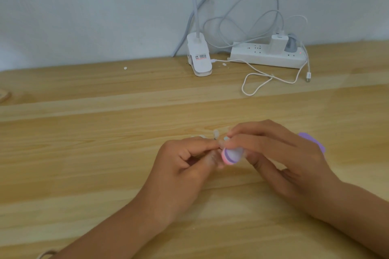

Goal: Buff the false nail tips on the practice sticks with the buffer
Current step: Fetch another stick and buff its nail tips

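**A:** Where does the job stand?

**B:** In the middle of it, I'd say. The left hand is curled, thumb and forefinger pinching the practice sticks, which are mostly hidden inside the fingers. A couple of pale nail tips poke out just beyond the fingertips.

**A:** And the buffer?

**B:** The right hand grips the buffer. Its pink-and-lilac end is pressed in beside the left fingertips, and its purple far end shows behind the knuckles. Both hands meet over the middle of the counter, nearer its front edge than its back.

**A:** How many tips are finished?

**B:** I can't tell, because the tips are small and blurred. The buffer looks to be on or right beside one tip, so that one seems to be in hand. The ones sticking out past it may be waiting, but nothing shows them dulled or glossy.

**A:** Anything else about?

**B:** At the back edge there is a lamp clip, a power strip and a loose white cable, all well apart from the work.
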`<state>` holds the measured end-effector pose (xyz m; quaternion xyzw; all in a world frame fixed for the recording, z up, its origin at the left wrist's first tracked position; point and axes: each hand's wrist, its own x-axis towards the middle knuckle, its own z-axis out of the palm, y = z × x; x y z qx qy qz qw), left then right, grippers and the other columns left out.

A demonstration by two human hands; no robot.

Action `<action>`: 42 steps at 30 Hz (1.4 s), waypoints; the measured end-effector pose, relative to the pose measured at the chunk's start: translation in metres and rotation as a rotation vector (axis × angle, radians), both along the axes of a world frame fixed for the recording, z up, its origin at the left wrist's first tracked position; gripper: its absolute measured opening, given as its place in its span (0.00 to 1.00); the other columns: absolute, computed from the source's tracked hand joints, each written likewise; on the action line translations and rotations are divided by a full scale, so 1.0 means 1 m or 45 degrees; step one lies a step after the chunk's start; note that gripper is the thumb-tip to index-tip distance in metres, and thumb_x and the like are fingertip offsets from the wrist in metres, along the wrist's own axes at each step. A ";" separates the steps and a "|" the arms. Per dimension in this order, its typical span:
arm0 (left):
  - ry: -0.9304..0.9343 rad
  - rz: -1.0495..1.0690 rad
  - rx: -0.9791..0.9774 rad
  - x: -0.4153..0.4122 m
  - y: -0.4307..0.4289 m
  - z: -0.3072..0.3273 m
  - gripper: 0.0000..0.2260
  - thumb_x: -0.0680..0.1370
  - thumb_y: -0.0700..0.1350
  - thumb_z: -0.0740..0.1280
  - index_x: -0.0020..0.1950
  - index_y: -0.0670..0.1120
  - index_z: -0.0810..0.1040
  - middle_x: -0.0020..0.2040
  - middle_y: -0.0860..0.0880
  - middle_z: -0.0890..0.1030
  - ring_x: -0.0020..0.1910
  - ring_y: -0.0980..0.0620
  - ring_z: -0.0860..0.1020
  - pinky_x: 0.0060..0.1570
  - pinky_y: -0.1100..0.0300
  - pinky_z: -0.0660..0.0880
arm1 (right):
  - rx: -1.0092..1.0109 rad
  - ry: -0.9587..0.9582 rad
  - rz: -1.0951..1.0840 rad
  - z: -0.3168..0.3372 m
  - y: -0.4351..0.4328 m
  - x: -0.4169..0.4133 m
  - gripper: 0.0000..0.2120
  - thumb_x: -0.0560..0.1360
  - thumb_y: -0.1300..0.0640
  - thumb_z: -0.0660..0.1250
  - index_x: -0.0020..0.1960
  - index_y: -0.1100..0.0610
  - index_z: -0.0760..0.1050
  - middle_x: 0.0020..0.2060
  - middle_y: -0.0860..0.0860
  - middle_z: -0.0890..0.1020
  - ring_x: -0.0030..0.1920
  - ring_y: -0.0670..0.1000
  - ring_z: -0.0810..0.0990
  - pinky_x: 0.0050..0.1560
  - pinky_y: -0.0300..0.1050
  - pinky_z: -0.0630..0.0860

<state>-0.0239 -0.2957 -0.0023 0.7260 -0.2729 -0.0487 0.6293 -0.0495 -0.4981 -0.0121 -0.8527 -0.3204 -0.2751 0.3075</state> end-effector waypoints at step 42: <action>0.119 -0.089 -0.213 0.002 -0.003 0.000 0.08 0.76 0.36 0.65 0.44 0.39 0.84 0.31 0.57 0.79 0.24 0.67 0.72 0.28 0.80 0.65 | 0.076 -0.158 -0.040 -0.005 0.001 0.004 0.16 0.76 0.72 0.64 0.60 0.58 0.77 0.55 0.53 0.80 0.56 0.49 0.80 0.60 0.38 0.74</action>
